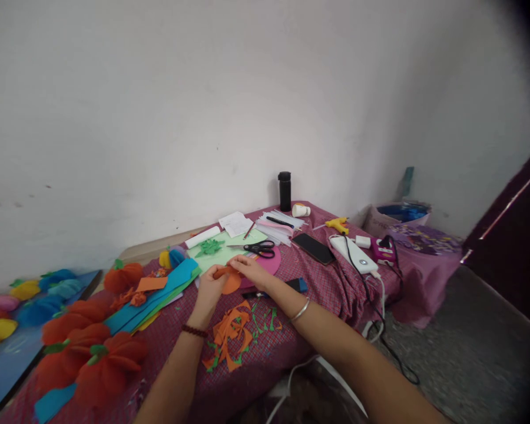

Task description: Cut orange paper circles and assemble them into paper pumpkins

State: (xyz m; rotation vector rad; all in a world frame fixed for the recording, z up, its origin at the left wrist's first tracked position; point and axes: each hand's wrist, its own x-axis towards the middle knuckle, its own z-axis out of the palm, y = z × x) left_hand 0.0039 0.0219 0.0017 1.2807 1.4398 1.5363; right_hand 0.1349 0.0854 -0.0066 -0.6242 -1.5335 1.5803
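Both hands meet over the front part of the cloth-covered table. My left hand (211,285) has its fingers closed on an orange paper piece (232,284), rounded at its lower edge. From the other side my right hand (247,268) pinches the same paper near its top; some fingertips are hidden. Just beyond the hands lie black-handled scissors (265,248), resting on a light green sheet (236,240) and a pink paper disc (271,261). Below the hands is a pile of orange and green paper scraps (232,333).
Orange paper pumpkins (115,362) and stacked coloured paper strips (152,297) lie left. To the right are a phone (313,248), a white power strip (354,254) with trailing cords and a yellow glue gun (337,224). A black bottle (285,192) stands by the wall.
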